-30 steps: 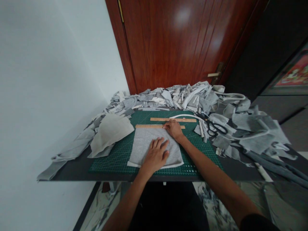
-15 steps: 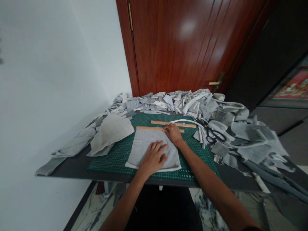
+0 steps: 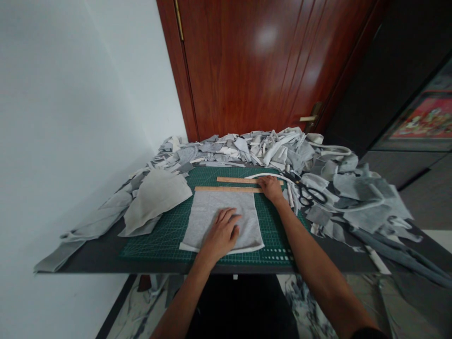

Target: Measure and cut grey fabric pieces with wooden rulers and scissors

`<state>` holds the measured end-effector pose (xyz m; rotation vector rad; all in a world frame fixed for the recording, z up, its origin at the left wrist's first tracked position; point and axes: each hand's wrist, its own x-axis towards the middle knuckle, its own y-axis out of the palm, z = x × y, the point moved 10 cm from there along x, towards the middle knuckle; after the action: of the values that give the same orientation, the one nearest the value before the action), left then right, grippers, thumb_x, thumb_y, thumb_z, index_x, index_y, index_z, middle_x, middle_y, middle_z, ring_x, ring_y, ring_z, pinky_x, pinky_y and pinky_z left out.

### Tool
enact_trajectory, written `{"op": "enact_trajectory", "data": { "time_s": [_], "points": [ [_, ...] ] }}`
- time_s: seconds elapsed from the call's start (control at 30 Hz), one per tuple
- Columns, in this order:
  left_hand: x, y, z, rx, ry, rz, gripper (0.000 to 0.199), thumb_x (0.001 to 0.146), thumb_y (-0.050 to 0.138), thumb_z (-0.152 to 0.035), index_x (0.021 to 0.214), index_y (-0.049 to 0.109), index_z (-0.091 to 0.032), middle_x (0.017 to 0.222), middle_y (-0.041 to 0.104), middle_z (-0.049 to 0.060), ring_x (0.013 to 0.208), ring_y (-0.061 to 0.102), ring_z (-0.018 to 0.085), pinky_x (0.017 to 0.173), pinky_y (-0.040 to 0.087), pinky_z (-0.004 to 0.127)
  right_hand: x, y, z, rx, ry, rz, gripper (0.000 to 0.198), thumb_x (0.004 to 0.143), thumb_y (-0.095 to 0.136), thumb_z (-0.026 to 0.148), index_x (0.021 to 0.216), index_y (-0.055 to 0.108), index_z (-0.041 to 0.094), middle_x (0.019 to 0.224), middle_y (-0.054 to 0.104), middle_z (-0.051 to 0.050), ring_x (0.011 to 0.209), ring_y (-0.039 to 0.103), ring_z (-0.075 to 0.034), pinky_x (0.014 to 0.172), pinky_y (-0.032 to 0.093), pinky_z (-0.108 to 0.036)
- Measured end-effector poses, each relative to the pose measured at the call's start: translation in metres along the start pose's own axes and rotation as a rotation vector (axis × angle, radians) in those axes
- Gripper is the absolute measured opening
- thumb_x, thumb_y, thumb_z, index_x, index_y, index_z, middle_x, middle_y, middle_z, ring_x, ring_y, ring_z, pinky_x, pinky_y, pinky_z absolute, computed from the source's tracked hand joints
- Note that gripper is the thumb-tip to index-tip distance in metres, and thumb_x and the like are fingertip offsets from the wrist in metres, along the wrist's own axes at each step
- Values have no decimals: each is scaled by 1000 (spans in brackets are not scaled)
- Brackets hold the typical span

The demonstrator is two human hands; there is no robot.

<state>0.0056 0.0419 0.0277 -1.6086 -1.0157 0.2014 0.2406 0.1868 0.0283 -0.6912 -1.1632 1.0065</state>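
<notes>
A light grey piece of fabric (image 3: 205,221) with a pale lower edge lies flat on the green cutting mat (image 3: 162,235). My left hand (image 3: 223,230) rests on the fabric, fingers stretched out and holding nothing. Along the fabric's top edge lies a wooden ruler (image 3: 226,189). A second wooden ruler (image 3: 233,180) lies parallel just beyond it. My right hand (image 3: 271,188) is over the right part of both rulers, its fingers bent down and close together. What its fingertips grip is hidden. Black-handled scissors (image 3: 310,195) lie to the right of that hand.
Grey and white fabric scraps (image 3: 243,148) are heaped along the back of the dark table (image 3: 102,259). More cloth pieces (image 3: 367,197) cover the right side, and a larger pale piece (image 3: 155,197) lies left. Behind stands a brown door (image 3: 240,70); a white wall (image 3: 70,141) borders the left.
My right hand has moved right, from the middle of the near ruler to the rulers' right part. My left hand stays on the fabric. The view has shifted slightly.
</notes>
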Motion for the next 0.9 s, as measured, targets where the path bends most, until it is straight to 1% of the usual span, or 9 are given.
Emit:
{"op": "enact_trajectory", "data": {
  "time_s": [0.1, 0.2, 0.33, 0.43, 0.57, 0.67, 0.73, 0.8, 0.9],
  "points": [
    [-4, -17, -12, -34, 68, -84, 37, 98, 46, -9, 123, 69, -23, 138, 64, 7, 138, 52, 23, 130, 30, 53, 0, 6, -8, -31, 28, 49, 29, 102, 56, 25, 124, 75, 19, 124, 69, -16, 113, 58, -30, 99, 43, -41],
    [-16, -33, -20, -42, 102, -171, 41, 94, 45, -5, 120, 69, -25, 132, 66, 5, 132, 56, 22, 128, 34, 52, 1, 7, -6, -59, 29, 53, 29, 103, 55, 25, 121, 77, 20, 119, 69, -18, 110, 59, -31, 96, 43, -42],
    [-38, -50, -16, -33, 72, -271, 42, 94, 45, -4, 118, 70, -27, 128, 67, 4, 128, 58, 23, 122, 41, 51, 6, 5, 3, -24, -55, 68, 29, 104, 49, 22, 112, 77, 16, 110, 68, -15, 104, 59, -26, 94, 43, -36],
    [-51, -70, -9, -16, 66, -355, 39, 95, 46, -4, 115, 70, -27, 123, 69, 4, 124, 59, 24, 116, 47, 48, 9, -6, 8, 49, -95, 25, 33, 105, 43, 18, 107, 75, 11, 107, 65, -16, 98, 59, -24, 92, 43, -33],
    [-53, -126, 1, 12, 73, -463, 33, 97, 48, -7, 110, 72, -26, 112, 72, 4, 110, 64, 22, 104, 53, 42, -2, -24, 34, 257, -204, -24, 33, 106, 39, 17, 103, 71, 11, 103, 64, -14, 95, 59, -23, 91, 45, -32],
    [-34, -178, 16, 44, 49, -542, 28, 98, 47, -10, 104, 72, -22, 104, 72, 6, 103, 66, 22, 97, 54, 38, -33, -25, 71, 416, -323, 88, 26, 105, 44, 18, 105, 70, 15, 101, 65, -9, 95, 61, -20, 91, 45, -31],
    [-6, -198, 32, 54, 48, -556, 27, 101, 45, -14, 103, 71, -21, 102, 72, 6, 103, 66, 22, 98, 53, 38, -61, -24, 96, 462, -348, 173, 24, 104, 47, 15, 111, 70, 18, 103, 64, -7, 92, 61, -18, 90, 45, -30],
    [36, -188, 54, 35, 75, -434, 27, 104, 44, -21, 110, 70, -21, 105, 73, 5, 103, 65, 22, 99, 52, 40, -88, -21, 117, 475, -325, 239, 25, 104, 47, 13, 113, 70, 19, 102, 63, -5, 88, 62, -17, 89, 45, -29],
    [91, -126, 85, 8, 176, -134, 26, 102, 50, -25, 119, 69, -21, 117, 70, 8, 114, 62, 25, 105, 50, 44, -121, -17, 142, 485, -288, 286, 26, 103, 48, 10, 112, 70, 19, 101, 63, -5, 86, 61, -16, 87, 46, -29]
  ]
}}
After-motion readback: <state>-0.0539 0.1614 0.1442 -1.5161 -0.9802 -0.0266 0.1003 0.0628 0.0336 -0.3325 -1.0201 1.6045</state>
